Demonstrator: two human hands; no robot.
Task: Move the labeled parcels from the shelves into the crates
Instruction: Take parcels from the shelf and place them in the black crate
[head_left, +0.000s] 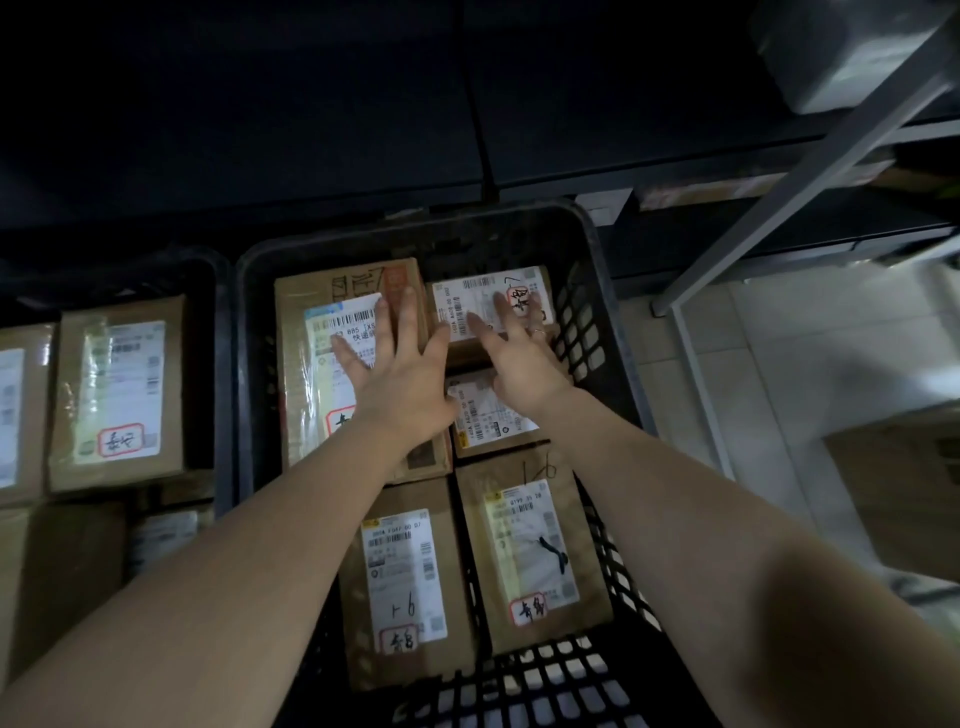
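A black lattice crate (587, 312) in the middle holds several labeled cardboard parcels. My left hand (397, 371) lies flat, fingers spread, on the big parcel (311, 322) at the crate's far left. My right hand (519, 353) rests with straight fingers on the small parcel (478, 293) at the far right, which sits on top of another parcel (491, 421). Two more parcels lie nearer me: one at front left (400, 571), one at front right (530, 545).
A second dark crate (221, 364) to the left holds more labeled parcels (119, 395). Metal shelf uprights (810, 171) and dark shelves stand at the back and right, with a wrapped parcel (841, 52) up top. Pale floor tiles (779, 364) show on the right.
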